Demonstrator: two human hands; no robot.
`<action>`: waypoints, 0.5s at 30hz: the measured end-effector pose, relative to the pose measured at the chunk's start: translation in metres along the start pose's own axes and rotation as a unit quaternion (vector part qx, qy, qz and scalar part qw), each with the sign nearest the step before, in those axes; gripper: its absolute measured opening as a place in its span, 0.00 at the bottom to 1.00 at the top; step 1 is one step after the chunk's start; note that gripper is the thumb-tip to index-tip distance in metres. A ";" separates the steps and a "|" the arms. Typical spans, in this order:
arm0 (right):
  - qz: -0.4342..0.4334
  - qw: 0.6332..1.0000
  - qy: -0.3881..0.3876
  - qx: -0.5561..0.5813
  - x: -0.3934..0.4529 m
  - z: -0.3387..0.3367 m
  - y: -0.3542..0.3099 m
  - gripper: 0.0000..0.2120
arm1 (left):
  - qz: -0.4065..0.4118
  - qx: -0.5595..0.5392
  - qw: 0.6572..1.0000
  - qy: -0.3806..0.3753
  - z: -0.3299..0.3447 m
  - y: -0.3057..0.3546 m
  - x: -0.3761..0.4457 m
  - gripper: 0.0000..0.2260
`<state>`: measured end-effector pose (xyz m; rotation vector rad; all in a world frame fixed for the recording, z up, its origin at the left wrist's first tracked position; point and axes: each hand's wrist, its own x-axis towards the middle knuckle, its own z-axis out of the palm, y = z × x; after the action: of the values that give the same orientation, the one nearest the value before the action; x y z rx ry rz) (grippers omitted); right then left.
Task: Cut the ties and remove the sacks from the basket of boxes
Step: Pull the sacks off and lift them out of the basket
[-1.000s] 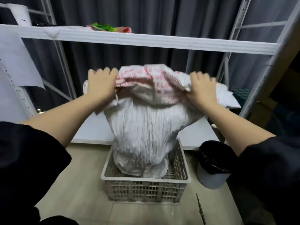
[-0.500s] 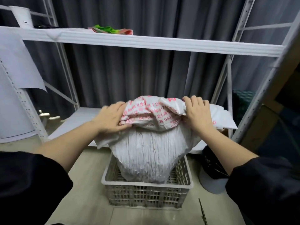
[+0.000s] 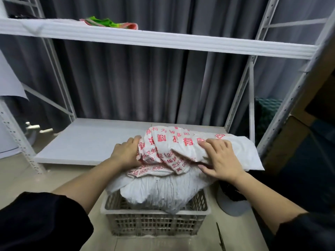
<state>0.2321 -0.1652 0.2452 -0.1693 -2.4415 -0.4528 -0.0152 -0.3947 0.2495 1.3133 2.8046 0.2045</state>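
Note:
A white woven sack (image 3: 163, 189) with red printed characters sits bunched in and above a pale plastic basket (image 3: 155, 223) on the floor. My left hand (image 3: 126, 153) grips the sack's gathered top on its left side. My right hand (image 3: 219, 160) clutches the folded top on the right, fingers curled over the fabric. The boxes inside the basket are hidden by the sack. No tie is visible.
Scissors (image 3: 220, 238) lie on the floor right of the basket. A grey bin with a black liner (image 3: 233, 201) stands at the right. A white metal rack has a low shelf (image 3: 90, 140) behind and an upper shelf (image 3: 163, 40) overhead. Dark curtains hang behind.
Both hands have come down with the sack's top, from high in front of the upper shelf to just above the basket. The sack has collapsed and bunched into the basket.

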 end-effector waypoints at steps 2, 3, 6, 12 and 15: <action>-0.032 0.998 -0.033 0.047 -0.002 -0.008 0.006 0.26 | -0.009 0.002 0.999 0.047 0.002 0.007 0.002 0.28; -0.028 0.995 -0.049 0.079 0.002 -0.013 0.007 0.23 | -0.007 0.009 0.997 0.074 0.001 0.012 0.002 0.23; 0.053 0.979 -0.142 0.139 0.024 -0.021 0.011 0.26 | 0.035 0.024 0.982 0.183 -0.005 0.017 0.000 0.17; 0.230 0.890 -0.365 0.144 0.046 -0.005 0.007 0.61 | 0.064 0.041 0.966 0.249 -0.022 -0.004 -0.004 0.14; 0.237 0.917 -0.306 0.098 0.044 0.002 -0.021 0.38 | 0.037 0.038 0.982 0.183 -0.031 0.000 -0.014 0.15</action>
<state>0.1919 -0.1833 0.2654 -0.9106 -2.8865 0.0861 -0.0091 -0.4082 0.2800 1.5405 3.0893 0.3836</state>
